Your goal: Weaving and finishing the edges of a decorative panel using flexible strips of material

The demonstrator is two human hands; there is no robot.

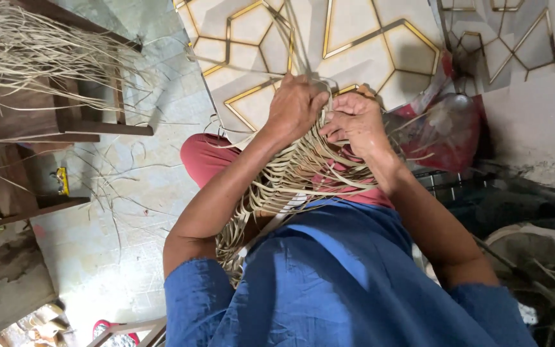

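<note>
A loose openwork weave (297,177) of flat pale straw strips is being gripped by the left hand (295,106) and pinched by the right hand (354,119); dry straw bundles (27,51) are being kept on a wooden bench (72,125) nearby

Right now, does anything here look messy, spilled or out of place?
Yes, mildly. Loose pale strips lie scattered across the tiled floor below the wooden bench, apart from the bundle heaped on it. Both hands, left hand and right hand, grip the half-woven piece, whose strip ends stick out unevenly.
</note>
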